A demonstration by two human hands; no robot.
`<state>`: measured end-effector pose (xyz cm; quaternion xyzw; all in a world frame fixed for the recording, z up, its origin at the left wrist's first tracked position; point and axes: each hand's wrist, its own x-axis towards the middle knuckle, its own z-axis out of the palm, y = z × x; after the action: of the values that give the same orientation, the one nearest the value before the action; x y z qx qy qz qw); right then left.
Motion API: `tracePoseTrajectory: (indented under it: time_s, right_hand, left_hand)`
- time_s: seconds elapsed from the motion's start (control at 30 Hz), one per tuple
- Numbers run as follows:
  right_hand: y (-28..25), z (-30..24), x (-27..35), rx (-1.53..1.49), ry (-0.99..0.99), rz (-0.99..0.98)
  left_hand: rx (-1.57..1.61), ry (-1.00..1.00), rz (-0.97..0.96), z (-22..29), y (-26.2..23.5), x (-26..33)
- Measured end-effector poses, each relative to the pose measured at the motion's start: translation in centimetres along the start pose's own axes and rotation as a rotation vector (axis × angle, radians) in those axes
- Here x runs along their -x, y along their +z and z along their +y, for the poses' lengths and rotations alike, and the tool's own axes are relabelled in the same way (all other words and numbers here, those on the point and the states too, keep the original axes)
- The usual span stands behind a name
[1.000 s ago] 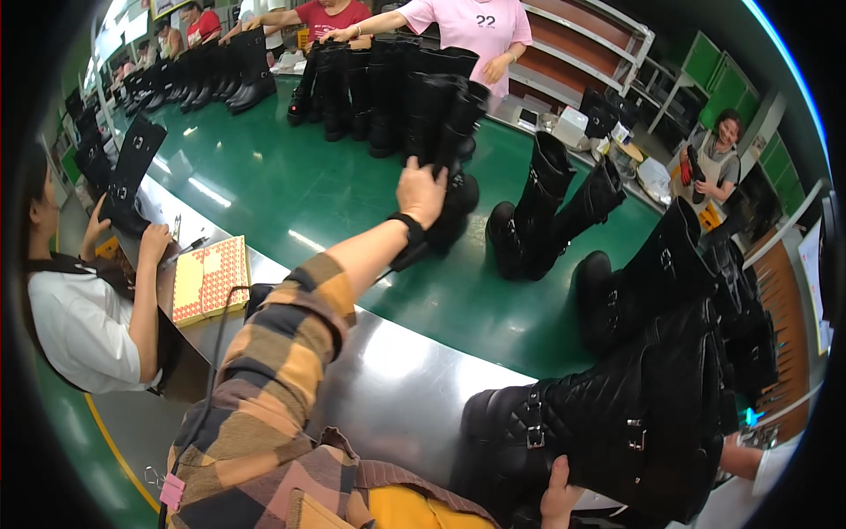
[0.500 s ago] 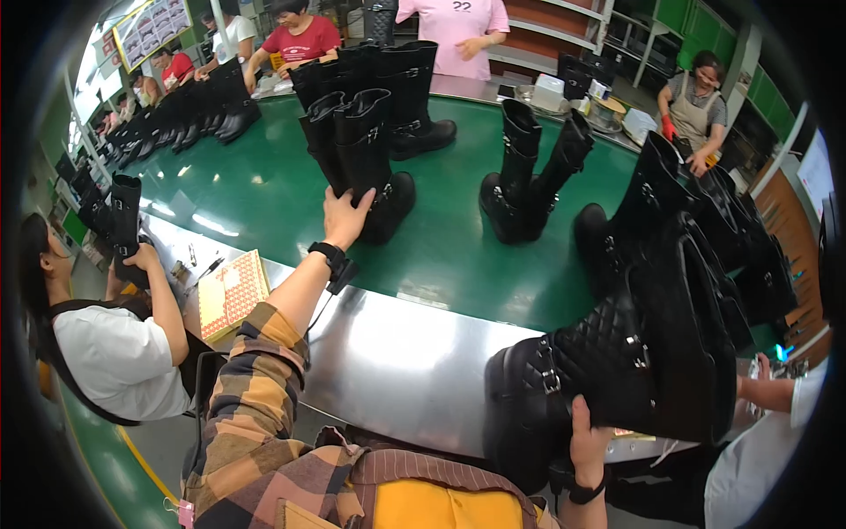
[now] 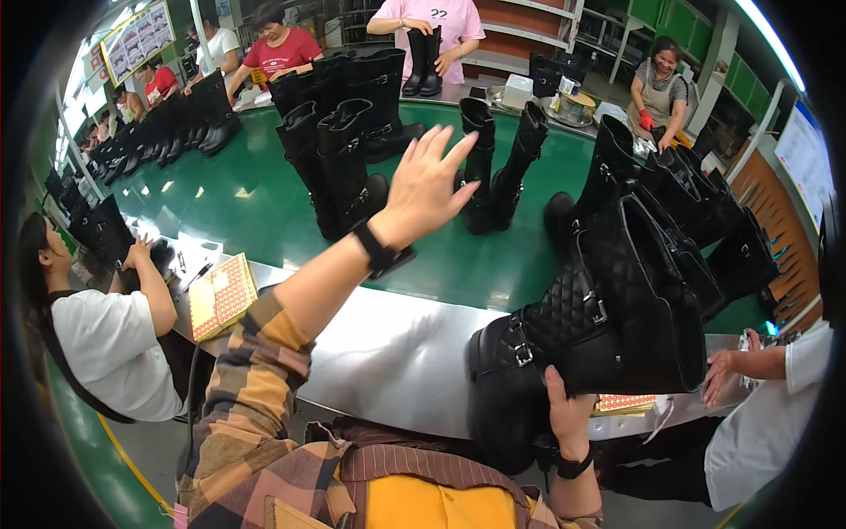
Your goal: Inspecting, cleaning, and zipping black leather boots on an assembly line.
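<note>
My left hand [image 3: 427,187] is raised over the green table, fingers spread, holding nothing. It overlaps the near edge of a standing pair of black buckled boots [image 3: 515,172]. Just left of it stands another pair of tall black boots [image 3: 342,163]. My right hand [image 3: 568,413] grips a black quilted boot [image 3: 564,319] with silver buckles, low at the right. The boot lies tilted, its toe toward me and its open shaft up to the right. The thumb shows on the boot's side; the other fingers are mostly hidden.
The green table [image 3: 414,256] has a metal front edge [image 3: 379,353]. More black boots [image 3: 617,167] crowd the right, and a row of boots [image 3: 167,132] runs far left. A patterned yellow box [image 3: 222,295] lies at left. Co-workers sit close on both sides; others stand across.
My left hand has let go of the left pair of boots and moved right, fingers spread. My right hand keeps hold of the quilted boot. Across the table, boots have come down before the pink-shirted person.
</note>
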<state>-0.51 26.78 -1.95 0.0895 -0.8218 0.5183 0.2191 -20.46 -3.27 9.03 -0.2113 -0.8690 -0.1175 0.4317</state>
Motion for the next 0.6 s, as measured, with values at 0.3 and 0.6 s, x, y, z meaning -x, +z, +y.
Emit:
tracePoseTrajectory:
  time_s: [0.3, 0.6]
  right_hand:
    - [-0.4, -0.3, 0.4, -0.053, 0.094, -0.071]
    - [0.0, 0.8, 0.7, -0.07, 0.09, -0.025]
  left_hand:
    - [-0.096, -0.228, -0.569, 3.5, 8.8, -13.1]
    - [0.011, -0.121, 0.143, -2.7, 11.2, -8.4]
